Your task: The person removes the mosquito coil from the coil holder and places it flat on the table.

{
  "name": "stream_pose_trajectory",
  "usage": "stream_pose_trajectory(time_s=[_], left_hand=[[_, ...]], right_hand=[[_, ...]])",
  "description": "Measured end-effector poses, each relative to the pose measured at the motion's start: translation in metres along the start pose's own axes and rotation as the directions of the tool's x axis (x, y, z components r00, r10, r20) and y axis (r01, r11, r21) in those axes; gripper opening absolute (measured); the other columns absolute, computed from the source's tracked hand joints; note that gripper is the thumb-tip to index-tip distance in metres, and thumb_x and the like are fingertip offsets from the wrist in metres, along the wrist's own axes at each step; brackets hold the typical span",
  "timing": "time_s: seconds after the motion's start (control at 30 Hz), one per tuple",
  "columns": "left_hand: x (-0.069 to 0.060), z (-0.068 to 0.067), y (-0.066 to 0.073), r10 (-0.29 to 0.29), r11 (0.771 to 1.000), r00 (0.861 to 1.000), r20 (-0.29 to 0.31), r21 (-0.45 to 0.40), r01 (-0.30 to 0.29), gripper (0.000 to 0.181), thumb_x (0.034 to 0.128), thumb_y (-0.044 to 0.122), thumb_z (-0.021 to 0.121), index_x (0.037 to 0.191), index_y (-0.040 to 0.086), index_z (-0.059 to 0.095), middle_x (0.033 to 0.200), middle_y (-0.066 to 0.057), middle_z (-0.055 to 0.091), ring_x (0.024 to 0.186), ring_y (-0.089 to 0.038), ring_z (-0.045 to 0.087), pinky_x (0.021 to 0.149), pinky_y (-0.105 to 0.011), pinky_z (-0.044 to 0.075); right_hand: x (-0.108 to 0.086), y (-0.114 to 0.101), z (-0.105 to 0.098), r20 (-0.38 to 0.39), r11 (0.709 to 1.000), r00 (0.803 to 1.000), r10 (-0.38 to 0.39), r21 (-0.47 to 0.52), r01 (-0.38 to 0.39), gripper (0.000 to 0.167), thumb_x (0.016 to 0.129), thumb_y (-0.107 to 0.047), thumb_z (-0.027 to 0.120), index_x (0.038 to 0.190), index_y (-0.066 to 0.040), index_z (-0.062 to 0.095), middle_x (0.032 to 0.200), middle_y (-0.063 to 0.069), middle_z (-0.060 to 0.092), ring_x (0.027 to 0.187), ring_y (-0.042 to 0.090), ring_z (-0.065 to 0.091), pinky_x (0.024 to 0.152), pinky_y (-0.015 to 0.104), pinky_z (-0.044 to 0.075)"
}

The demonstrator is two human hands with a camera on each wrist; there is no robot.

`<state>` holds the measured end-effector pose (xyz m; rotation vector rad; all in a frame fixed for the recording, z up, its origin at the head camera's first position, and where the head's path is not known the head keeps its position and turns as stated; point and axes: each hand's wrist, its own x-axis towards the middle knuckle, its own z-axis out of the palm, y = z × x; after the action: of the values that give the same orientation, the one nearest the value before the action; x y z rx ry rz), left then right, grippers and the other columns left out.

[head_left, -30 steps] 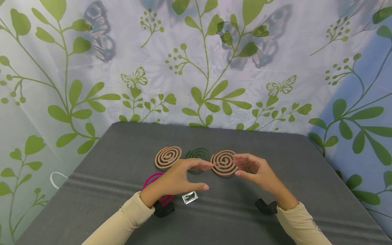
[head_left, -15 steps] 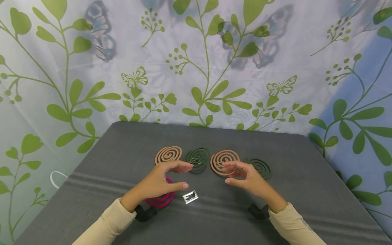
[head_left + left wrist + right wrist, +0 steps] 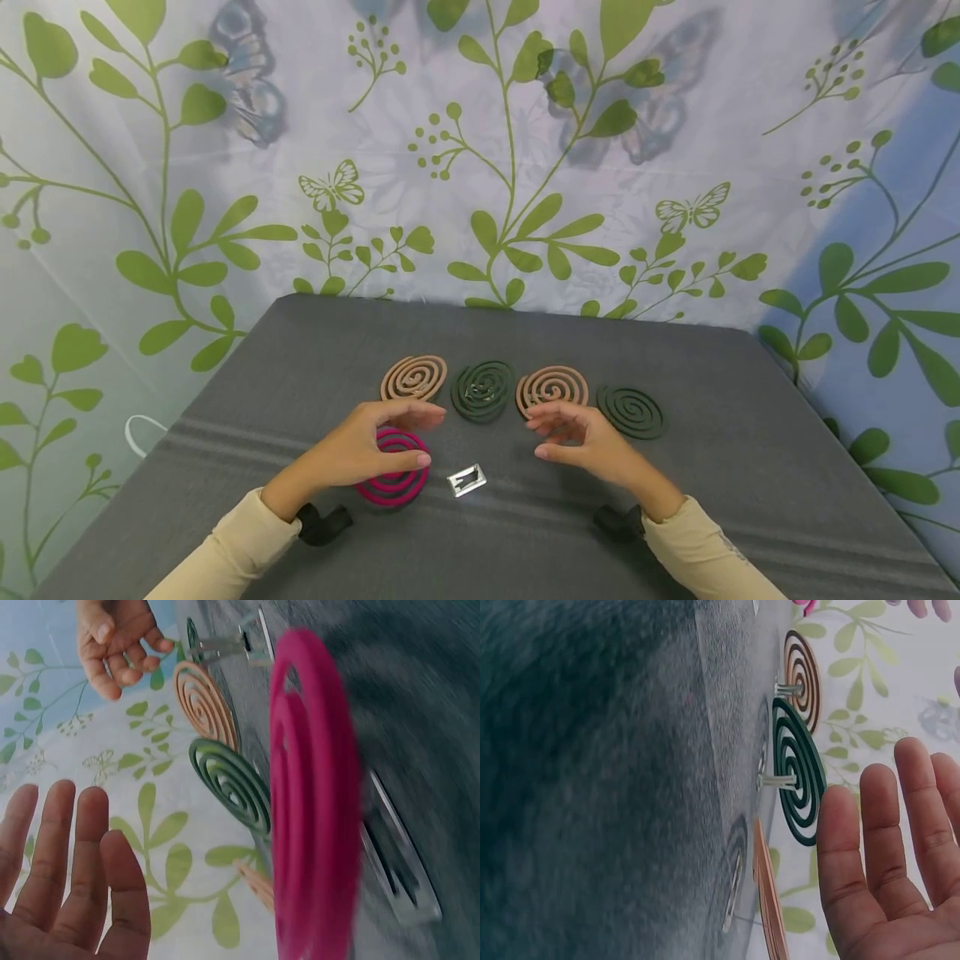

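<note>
My left hand point(image 3: 352, 446) hovers above the pink mosquito coil point(image 3: 392, 490), fingers loosely bent and holding nothing; it covers part of the coil. In the left wrist view that pink coil point(image 3: 315, 802) stands up off the table on its edge-on side, near a metal stand point(image 3: 401, 862). My right hand point(image 3: 588, 442) is held in the air just in front of the right tan coil point(image 3: 553, 387), overlapping its lower edge, with nothing in its fingers. A dark green coil point(image 3: 482, 392) and a left tan coil point(image 3: 414, 377) lie in the same back row.
Another dark green coil point(image 3: 632, 412) ends the row at the right. A small silver metal stand point(image 3: 467, 481) lies flat between the hands. Metal supports point(image 3: 776, 781) show under coils in the right wrist view. The grey table point(image 3: 525, 550) meets a leaf-patterned curtain point(image 3: 420, 183) behind.
Both hands have moved left and somewhat nearer, the left one further, widening the gap between them. The right green coil and more of the middle green one came into sight. The coils stay in place.
</note>
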<state>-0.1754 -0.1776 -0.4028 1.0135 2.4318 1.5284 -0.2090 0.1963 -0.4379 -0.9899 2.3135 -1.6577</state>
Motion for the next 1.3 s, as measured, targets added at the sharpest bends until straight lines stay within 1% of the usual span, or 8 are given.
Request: stream_pose_trajectory(time_s=[0.17,0.37,0.63,0.73,0.83,1.0,1.2,1.3], left_hand=[[-0.009,-0.009,-0.008,0.000,1.000,1.000,0.009,0.005,0.000,0.049,0.0980,0.015,0.081,0.145,0.009,0.067,0.138,-0.004,0.073,0.124,-0.024,0.069,0.104,-0.045,0.055],[-0.015,-0.019,-0.015,0.022,0.999,1.000,-0.011,0.047,-0.021,0.049,0.0972,0.013,0.082,0.144,0.009,0.068,0.136,-0.004,0.074,0.122,-0.016,0.070,0.102,-0.042,0.056],[-0.017,-0.033,-0.027,0.043,0.998,0.998,-0.034,0.047,-0.042,0.050,0.0947,0.009,0.082,0.142,0.000,0.067,0.133,-0.003,0.075,0.117,-0.031,0.070,0.098,-0.039,0.057],[-0.019,-0.037,-0.030,0.028,0.999,0.999,-0.023,0.042,-0.027,0.050,0.0953,0.010,0.082,0.142,0.001,0.067,0.134,-0.006,0.074,0.118,-0.031,0.070,0.098,-0.039,0.056],[-0.022,-0.041,-0.033,0.007,0.999,1.000,-0.014,0.036,-0.007,0.051,0.0959,0.012,0.082,0.144,0.003,0.067,0.136,-0.015,0.073,0.119,-0.031,0.069,0.098,-0.040,0.056],[-0.028,-0.048,-0.038,-0.030,0.999,1.000,-0.004,0.019,0.031,0.052,0.0961,0.011,0.082,0.144,-0.002,0.065,0.137,-0.027,0.069,0.121,-0.028,0.069,0.099,-0.043,0.056],[-0.033,-0.055,-0.045,-0.066,0.998,0.998,0.003,0.014,0.066,0.055,0.0957,0.010,0.082,0.145,-0.005,0.063,0.138,-0.028,0.068,0.122,-0.026,0.068,0.098,-0.044,0.057],[-0.035,-0.058,-0.049,-0.087,0.996,0.996,0.015,0.004,0.087,0.057,0.0958,0.011,0.082,0.146,-0.006,0.062,0.140,-0.027,0.067,0.123,-0.027,0.068,0.097,-0.041,0.057]], right_hand=[[0.004,0.000,0.006,0.012,1.000,1.000,0.023,0.012,-0.023,0.048,0.097,-0.006,0.082,0.137,0.013,0.063,0.124,0.033,0.071,0.110,0.032,0.071,0.092,0.034,0.059],[0.009,0.000,0.015,0.037,0.998,0.999,0.031,0.051,-0.033,0.049,0.097,-0.005,0.081,0.137,0.015,0.062,0.125,0.036,0.069,0.110,0.033,0.070,0.093,0.033,0.059],[0.015,-0.001,0.025,0.070,0.998,0.997,0.045,0.048,-0.049,0.049,0.097,-0.006,0.081,0.138,0.014,0.063,0.125,0.033,0.070,0.110,0.040,0.069,0.093,0.033,0.059],[0.017,-0.001,0.028,0.090,0.997,0.994,0.065,0.045,-0.069,0.050,0.098,-0.008,0.081,0.140,0.012,0.062,0.127,0.031,0.070,0.112,0.044,0.067,0.095,0.034,0.058],[0.019,0.000,0.030,0.105,0.996,0.992,0.077,0.043,-0.082,0.050,0.099,-0.010,0.081,0.140,0.011,0.062,0.128,0.029,0.071,0.113,0.047,0.066,0.096,0.035,0.058],[0.023,0.000,0.035,0.116,0.995,0.989,0.087,0.032,-0.091,0.050,0.099,-0.011,0.081,0.140,0.010,0.064,0.128,0.026,0.072,0.112,0.045,0.066,0.095,0.035,0.058],[0.031,0.001,0.043,0.143,0.996,0.986,0.082,0.021,-0.086,0.048,0.098,-0.011,0.081,0.139,0.009,0.065,0.126,0.025,0.073,0.110,0.042,0.067,0.093,0.033,0.059],[0.034,0.001,0.046,0.158,0.996,0.984,0.083,0.015,-0.087,0.048,0.098,-0.011,0.081,0.139,0.009,0.065,0.125,0.025,0.072,0.110,0.041,0.067,0.093,0.033,0.059]])
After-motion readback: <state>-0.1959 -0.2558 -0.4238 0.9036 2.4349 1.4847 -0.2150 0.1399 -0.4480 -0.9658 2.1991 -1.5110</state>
